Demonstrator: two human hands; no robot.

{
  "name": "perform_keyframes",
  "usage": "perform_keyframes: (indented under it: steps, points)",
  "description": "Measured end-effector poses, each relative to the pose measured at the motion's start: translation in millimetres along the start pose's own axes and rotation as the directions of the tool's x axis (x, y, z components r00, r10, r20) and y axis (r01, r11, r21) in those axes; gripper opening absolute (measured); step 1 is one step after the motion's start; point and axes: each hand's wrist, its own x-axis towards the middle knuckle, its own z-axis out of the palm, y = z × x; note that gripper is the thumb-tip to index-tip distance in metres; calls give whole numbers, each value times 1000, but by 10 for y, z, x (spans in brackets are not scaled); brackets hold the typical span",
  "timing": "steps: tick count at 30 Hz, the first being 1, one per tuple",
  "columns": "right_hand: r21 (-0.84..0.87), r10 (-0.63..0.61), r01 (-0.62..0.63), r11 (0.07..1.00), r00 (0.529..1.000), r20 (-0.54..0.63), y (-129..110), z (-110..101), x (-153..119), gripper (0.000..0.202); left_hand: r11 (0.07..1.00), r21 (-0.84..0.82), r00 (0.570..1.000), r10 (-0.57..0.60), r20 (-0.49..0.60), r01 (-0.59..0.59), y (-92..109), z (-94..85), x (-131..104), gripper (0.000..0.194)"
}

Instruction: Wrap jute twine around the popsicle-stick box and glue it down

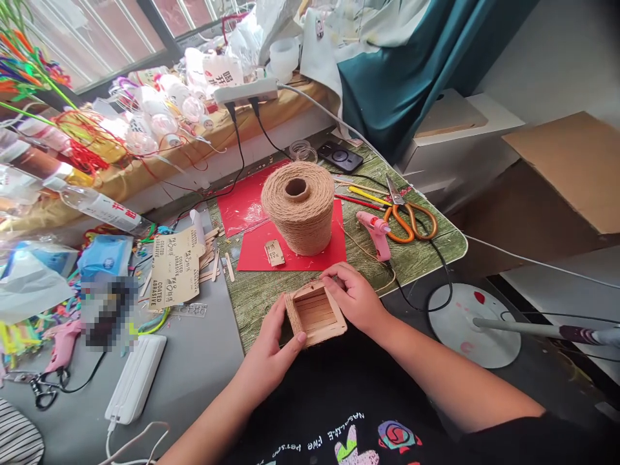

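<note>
A small square wooden box [317, 310], open at the top and made of flat sticks, is tilted between my hands, with twine wound along its left side. My left hand [271, 349] grips the left side, thumb at the lower rim. My right hand [356, 300] pinches the upper right corner. A strand of twine runs near my right hand. Beyond the box stands a big spool of twine [303, 210] on red sheets [252, 252], a small piece of sandpaper [274, 252] beside it. To the right lie a pink glue gun [376, 236] and orange-handled scissors [409, 216].
Sandpaper sheets [177, 268], wooden sticks [213, 258] and a white power bank [136, 378] lie to the left. A phone [340, 157] lies behind the spool. Cables cross the right table edge. Bottles and a power strip [247, 92] line the sill.
</note>
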Motion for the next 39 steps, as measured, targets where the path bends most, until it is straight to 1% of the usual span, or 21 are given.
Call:
perform_keyframes:
  steps: [2,4,5,7,8,10,13,15,17,19,20,22,23,24,26,29,31,33,36,38,39]
  points:
    - [6,-4,3,1000,997,74,-3,-13,-31,22,998,30,998,55,28,-56,-4,8,-28,70]
    - [22,-43,40,999,989,139,-19,-36,-71,21,995,11,995,98,18,-98,-9,29,-37,69]
    - [31,-80,76,997,986,149,-33,-53,-97,21,993,-12,993,117,7,-117,-15,40,-39,71]
    - [48,-186,181,982,975,118,-74,-98,-163,20,984,-66,986,166,-7,-166,-37,52,-47,75]
    - [49,-252,248,967,963,96,-99,-126,-200,21,976,-88,980,200,-16,-200,-50,50,-53,77]
    - [36,-391,390,920,917,78,-152,-192,-271,27,954,-109,960,276,-41,-279,-70,18,-67,87]
    - [19,-530,531,847,843,94,-214,-296,-325,40,921,-4,915,386,-112,-389,-40,-106,-68,104]
    - [-9,-548,552,834,830,109,-231,-359,-309,53,866,168,856,494,-150,-471,24,-227,-51,102]
    - [-77,-533,549,832,831,161,-232,-410,-266,70,742,351,753,644,-135,-571,92,-358,-30,95]
    - [-171,-521,567,806,816,248,-225,-445,-223,82,590,475,654,756,-42,-652,131,-472,-21,91]
    - [-213,-522,587,781,801,293,-218,-454,-209,84,523,513,619,786,20,-681,132,-517,-23,89]
    - [-265,-549,645,717,756,355,-201,-457,-203,85,421,555,580,802,141,-717,101,-576,-34,79]
    - [-277,-569,669,689,737,366,-190,-452,-211,85,388,571,572,800,181,-724,74,-592,-39,74]
    - [-283,-590,690,666,720,366,-177,-445,-224,85,369,592,569,801,188,-716,46,-599,-41,71]
    - [-304,-623,708,638,706,338,-148,-427,-259,85,387,652,586,803,109,-652,2,-599,-30,70]
    - [-355,-630,686,635,726,275,-111,-401,-298,86,497,694,630,773,-81,-521,2,-586,17,90]
    - [-382,-622,664,643,744,245,-92,-386,-303,84,530,673,643,759,-105,-515,37,-570,50,105]
    - [-390,-626,659,643,746,229,-79,-373,-294,82,510,652,623,779,-74,-561,72,-539,72,110]
    - [-378,-632,662,647,743,219,-75,-352,-278,79,473,635,578,815,-52,-611,102,-480,95,107]
    - [-361,-615,648,671,758,217,-87,-334,-275,78,478,627,571,818,-62,-616,107,-461,111,103]
    - [-347,-601,637,689,769,218,-97,-322,-277,78,487,619,580,812,-61,-616,107,-463,118,100]
